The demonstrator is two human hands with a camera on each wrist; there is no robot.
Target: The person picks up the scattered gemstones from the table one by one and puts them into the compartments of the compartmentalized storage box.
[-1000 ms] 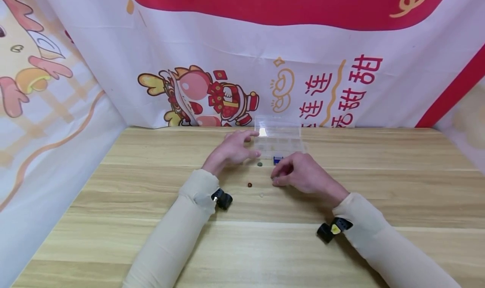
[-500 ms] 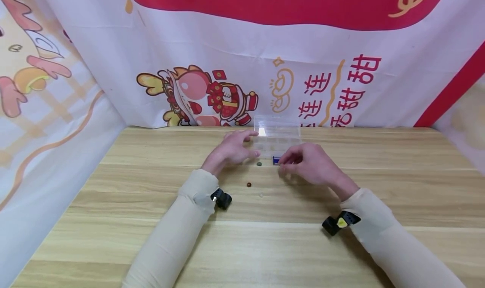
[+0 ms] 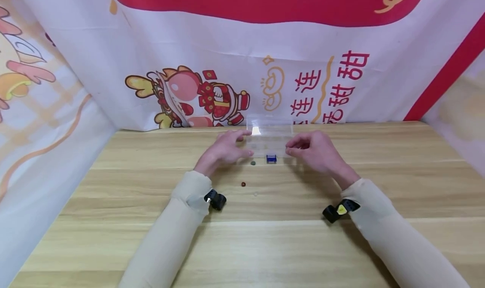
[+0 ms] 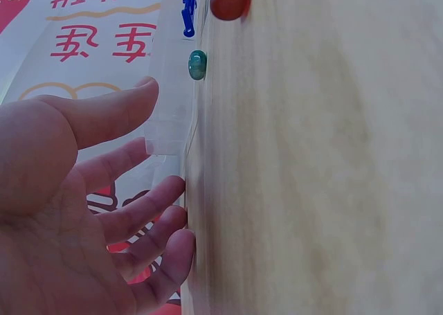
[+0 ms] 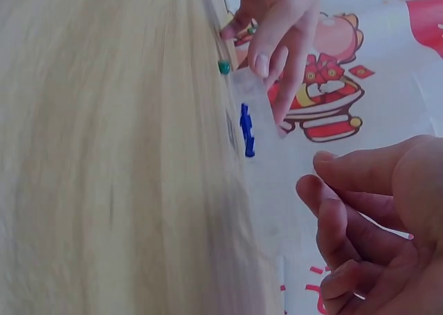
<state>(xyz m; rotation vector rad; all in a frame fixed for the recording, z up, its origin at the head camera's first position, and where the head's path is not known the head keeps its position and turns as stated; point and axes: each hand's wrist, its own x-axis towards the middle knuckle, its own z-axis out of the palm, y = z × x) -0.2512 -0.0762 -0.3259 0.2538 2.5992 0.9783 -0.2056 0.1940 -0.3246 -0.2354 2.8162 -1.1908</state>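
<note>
A clear plastic compartment box (image 3: 259, 155) stands at the table's back edge, its transparent lid (image 3: 270, 126) raised against the backdrop. My left hand (image 3: 226, 147) is at the box's left side, thumb and fingers spread. Over the box's right end is my right hand (image 3: 316, 151), thumb and index tips pinched together; the small pale bead seen there earlier is hidden by the fingers. A blue clip-like piece (image 3: 271, 158) sits at the box's front edge. Just left of it lies a green bead (image 4: 198, 64). Nearer me are a reddish-brown bead (image 3: 243, 184) and a clear bead (image 3: 255, 194).
The wooden table (image 3: 265, 250) extends in front of the box and to both sides. A printed cloth backdrop (image 3: 212, 35) rises right behind the box, with another cloth (image 3: 49, 153) along the left. A black camera (image 3: 216, 199) is worn on each wrist.
My right hand has moved from the table in front of the box, forward and rightward, to the box's right end. My left hand has kept its place. The head view has shifted slightly.
</note>
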